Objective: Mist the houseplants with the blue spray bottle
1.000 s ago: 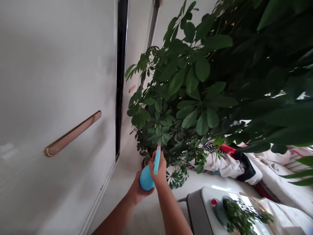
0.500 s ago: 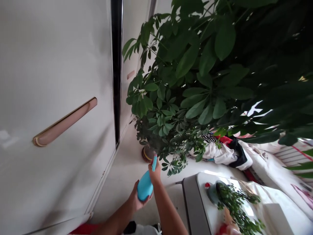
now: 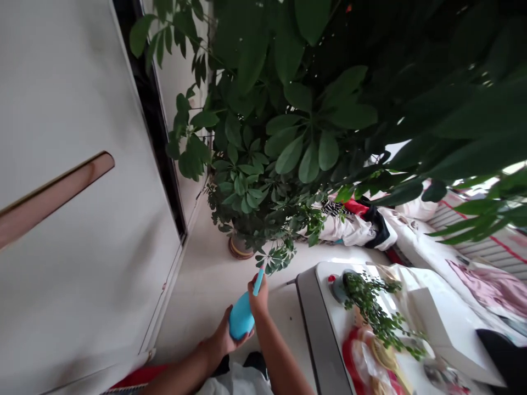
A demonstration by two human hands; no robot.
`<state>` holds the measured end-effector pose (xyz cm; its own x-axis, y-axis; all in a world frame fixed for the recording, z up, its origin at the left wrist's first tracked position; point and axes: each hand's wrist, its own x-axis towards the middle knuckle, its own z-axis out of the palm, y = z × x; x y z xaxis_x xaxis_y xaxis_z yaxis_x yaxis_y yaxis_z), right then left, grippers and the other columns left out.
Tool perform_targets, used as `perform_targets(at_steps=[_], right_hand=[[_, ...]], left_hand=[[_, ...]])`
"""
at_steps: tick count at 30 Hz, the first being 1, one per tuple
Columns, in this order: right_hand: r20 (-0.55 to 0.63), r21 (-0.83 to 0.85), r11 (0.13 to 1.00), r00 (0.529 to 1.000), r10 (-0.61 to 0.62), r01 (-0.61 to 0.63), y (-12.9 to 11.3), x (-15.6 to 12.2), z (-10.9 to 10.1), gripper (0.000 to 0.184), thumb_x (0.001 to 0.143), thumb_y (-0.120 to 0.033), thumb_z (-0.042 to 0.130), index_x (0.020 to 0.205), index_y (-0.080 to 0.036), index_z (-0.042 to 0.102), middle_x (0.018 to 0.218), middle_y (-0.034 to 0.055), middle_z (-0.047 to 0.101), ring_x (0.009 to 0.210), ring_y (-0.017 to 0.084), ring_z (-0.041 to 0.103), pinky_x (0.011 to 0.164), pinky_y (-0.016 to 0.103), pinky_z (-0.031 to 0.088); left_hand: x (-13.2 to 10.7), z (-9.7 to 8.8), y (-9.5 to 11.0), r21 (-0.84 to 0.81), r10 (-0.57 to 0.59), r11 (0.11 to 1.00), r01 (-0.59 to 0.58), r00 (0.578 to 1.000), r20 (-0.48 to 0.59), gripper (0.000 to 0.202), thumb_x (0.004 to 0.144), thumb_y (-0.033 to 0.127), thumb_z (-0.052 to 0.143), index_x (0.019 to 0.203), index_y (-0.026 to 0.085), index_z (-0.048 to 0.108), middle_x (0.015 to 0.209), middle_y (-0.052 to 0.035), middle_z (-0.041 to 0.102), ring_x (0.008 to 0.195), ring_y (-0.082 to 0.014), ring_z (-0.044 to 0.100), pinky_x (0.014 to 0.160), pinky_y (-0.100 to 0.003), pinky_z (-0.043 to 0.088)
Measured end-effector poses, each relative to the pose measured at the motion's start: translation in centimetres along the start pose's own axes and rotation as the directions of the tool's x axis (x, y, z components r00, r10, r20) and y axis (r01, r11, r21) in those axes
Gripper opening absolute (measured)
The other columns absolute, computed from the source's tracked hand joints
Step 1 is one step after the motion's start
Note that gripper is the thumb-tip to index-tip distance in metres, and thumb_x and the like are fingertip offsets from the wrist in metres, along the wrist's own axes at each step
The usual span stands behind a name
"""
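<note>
Spray bottle (image 3: 241, 317), blue, is between your two hands, out in front of you above the pale floor (image 3: 197, 280). Your right hand (image 3: 259, 299) has its fingers wrapped around the neck; you can't tell whether the trigger is pressed. Your left hand (image 3: 228, 332) cups the base, thumb along one side, fingertips curled round the other. The long axis slants from lower left to upper right, tilted away from you, and the pink nozzle tip (image 3: 262, 267) points at the low leaves of the big plant (image 3: 304, 126).

Half a second ago the tip showed in front of the pot (image 3: 237, 249); now that pot stands clear to its left, and more of the table (image 3: 315, 323) has come into view on your right. The door handle (image 3: 61, 192) now runs off the left edge.

Your left forearm comes in low from the left, your right rises steeply, and they converge at the bottle.
</note>
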<state>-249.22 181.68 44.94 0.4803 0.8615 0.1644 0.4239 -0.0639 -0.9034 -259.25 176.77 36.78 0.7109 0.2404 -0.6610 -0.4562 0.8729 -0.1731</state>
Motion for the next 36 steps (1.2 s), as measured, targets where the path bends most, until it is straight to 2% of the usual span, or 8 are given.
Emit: perform_targets(at_steps=[7,13,17,20,23,27,33,36], right_hand=[[0.011,0.025,0.998,0.999,-0.05,0.05,-1.3,0.2,-4.0,0.021,0.068,-0.025,0.052,0.089,-0.021,0.05,0.084,0.0026,0.059,0.076,0.018,0.058,0.074,0.034,0.048],[-0.01,0.017,0.998,0.999,-0.054,0.054,-2.6,1.2,-5.9,0.011,0.065,-0.02,0.046,0.076,-0.022,0.043,0.064,-0.0049,0.046,0.055,0.012,0.046,0.057,0.027,0.044],[0.003,0.015,0.996,0.996,-0.09,0.09,-4.0,1.1,-6.9,0.011,0.067,-0.019,0.047,0.078,-0.021,0.045,0.064,-0.0038,0.05,0.056,0.013,0.05,0.057,0.027,0.046],[0.042,0.024,0.989,0.989,-0.144,0.144,-5.3,1.0,-8.2,0.021,0.073,-0.02,0.051,0.093,-0.019,0.054,0.085,0.004,0.063,0.078,0.019,0.062,0.075,0.034,0.052],[0.085,0.038,0.982,0.978,-0.189,0.186,-6.1,1.3,-9.5,0.038,0.077,-0.025,0.057,0.114,-0.019,0.054,0.113,0.0106,0.063,0.11,0.024,0.059,0.096,0.04,0.046],[0.093,0.059,0.971,0.967,-0.237,0.232,-6.0,2.1,-11.0,0.053,0.079,-0.027,0.059,0.13,-0.018,0.047,0.126,0.0135,0.059,0.121,0.026,0.055,0.101,0.043,0.045],[0.046,-0.019,0.971,0.97,-0.237,0.238,-6.2,4.5,-12.9,0.037,0.083,-0.026,0.051,0.118,-0.015,0.056,0.101,0.0112,0.069,0.092,0.023,0.067,0.08,0.035,0.055],[0.04,-0.048,0.954,0.955,-0.294,0.296,-7.2,5.4,-13.5,0.027,0.078,-0.02,0.049,0.102,-0.016,0.061,0.083,0.0063,0.068,0.07,0.019,0.064,0.066,0.031,0.053]], left_hand=[[0.3,3.1,-0.7,0.06,0.005,0.998,0.002,0.993,-0.117,0.064,0.081,0.055,0.053,0.13,0.015,0.046,0.075,-0.0094,0.069,0.07,-0.0287,0.069,0.048,-0.03,0.05],[0.4,5.3,-2.1,0.08,0.029,0.997,-0.021,0.994,-0.101,0.066,0.082,0.053,0.056,0.132,0.012,0.045,0.074,-0.0107,0.071,0.068,-0.0267,0.067,0.054,-0.03,0.05],[0.1,6.4,-2.6,0.09,0.076,0.994,-0.068,0.993,-0.089,0.064,0.083,0.052,0.056,0.132,0.013,0.045,0.066,-0.0069,0.069,0.061,-0.0241,0.066,0.053,-0.03,0.051],[-0.5,7.5,-2.6,0.089,0.116,0.99,-0.11,0.992,-0.058,0.061,0.083,0.05,0.056,0.133,0.016,0.044,0.068,-0.0046,0.07,0.062,-0.0228,0.067,0.058,-0.031,0.052],[-1.1,8.8,-2.9,0.093,0.135,0.987,-0.134,0.991,-0.011,0.061,0.085,0.048,0.055,0.135,0.015,0.042,0.072,-0.0058,0.072,0.065,-0.0234,0.069,0.061,-0.032,0.054],[-1.0,10.4,-3.9,0.088,0.119,0.989,-0.123,0.992,0.043,0.061,0.088,0.044,0.053,0.138,0.013,0.038,0.074,-0.0081,0.074,0.066,-0.0249,0.071,0.064,-0.035,0.055],[1.8,11.1,-5.6,-0.034,0.194,0.981,-0.191,0.968,0.156,0.071,0.087,0.034,0.058,0.147,0.015,0.025,0.086,-0.0113,0.077,0.077,-0.0272,0.073,0.077,-0.042,0.055],[3.5,11.2,-5.9,-0.111,0.273,0.961,-0.253,0.93,0.246,0.063,0.087,0.031,0.058,0.144,0.018,0.035,0.095,-0.0114,0.077,0.089,-0.0295,0.072,0.087,-0.047,0.051]])
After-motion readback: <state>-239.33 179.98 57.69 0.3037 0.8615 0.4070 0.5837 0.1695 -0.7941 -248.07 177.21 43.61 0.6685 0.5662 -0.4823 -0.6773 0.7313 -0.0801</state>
